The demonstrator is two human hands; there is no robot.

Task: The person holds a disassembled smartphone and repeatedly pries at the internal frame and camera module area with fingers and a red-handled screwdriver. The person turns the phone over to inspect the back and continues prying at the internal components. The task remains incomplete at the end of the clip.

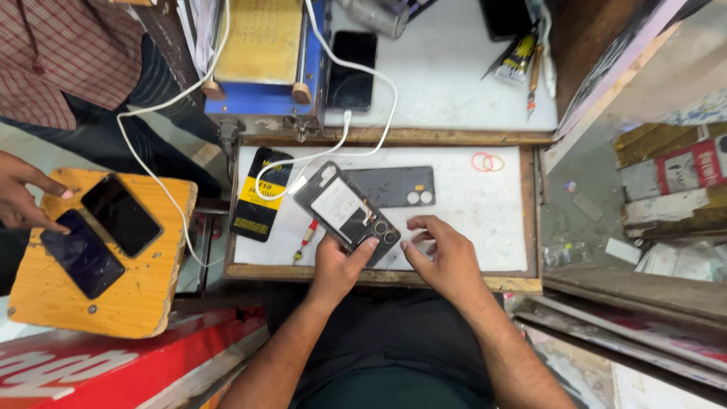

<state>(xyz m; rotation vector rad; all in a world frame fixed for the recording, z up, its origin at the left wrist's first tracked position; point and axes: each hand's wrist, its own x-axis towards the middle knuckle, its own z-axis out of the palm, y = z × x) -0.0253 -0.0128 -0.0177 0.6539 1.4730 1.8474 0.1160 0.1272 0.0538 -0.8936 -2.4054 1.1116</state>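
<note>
Nearest the camera, the person's two forearms reach up from the lap onto a white work mat (485, 220) set in a wooden-framed bench. The left hand (338, 265) curls around the near end of an opened smartphone (350, 213), thumb pressing on the edge beside the twin camera rings, so it is pinching that lower corner. The right hand (443, 254) rests just to the right of the phone, fingers loosely bent and slightly spread on the mat, holding nothing that can be made out; its fingertips lie close to the phone's camera end but seem apart from it. The phone lies back-side up with its cover off, showing a white inner plate, and its long axis runs diagonally, from the near right at the left hand's thumb to the far left. So the left hand is on it and the right is the free one, just beside its near end. Just beyond, partly under the phone's far edge, lies the dark grey back cover (397, 185), its long side running left to right. A small red-handled screwdriver (305, 241) lies near the left of the phone, and a black and yellow package (261, 195) further left. A white cable (356, 140) loops across the far edge. Far left, another person's hand (19, 197) touches two dark phones (102, 231) on an orange wooden stool.
</note>
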